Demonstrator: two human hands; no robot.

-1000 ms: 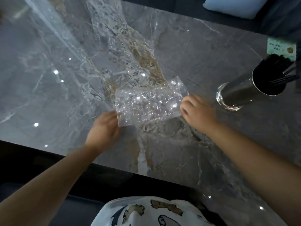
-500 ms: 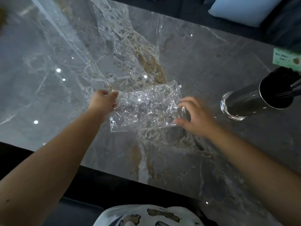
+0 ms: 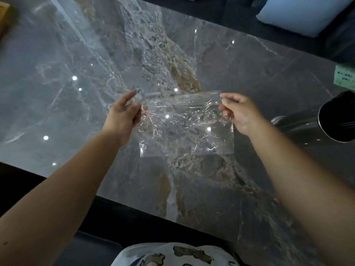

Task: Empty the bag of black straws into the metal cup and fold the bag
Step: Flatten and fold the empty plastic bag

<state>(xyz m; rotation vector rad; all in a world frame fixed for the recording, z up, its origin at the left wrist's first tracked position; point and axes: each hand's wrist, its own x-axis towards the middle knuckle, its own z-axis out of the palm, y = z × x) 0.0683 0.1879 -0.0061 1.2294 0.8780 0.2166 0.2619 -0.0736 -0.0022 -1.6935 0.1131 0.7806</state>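
The bag (image 3: 184, 127) is thin clear plastic, crinkled all over and glinting with small highlights; the bench (image 3: 240, 77) shows through it; the bench is polished grey stone with pale and brownish veining, glossy enough to mirror round ceiling lights; the metal cup (image 3: 311, 123) has a smooth, shiny steel wall and a dark inside; the cushion (image 3: 307, 12) at the far edge looks like soft matt pale-blue cloth; the card (image 3: 344, 77) at the right edge is matt green paper.
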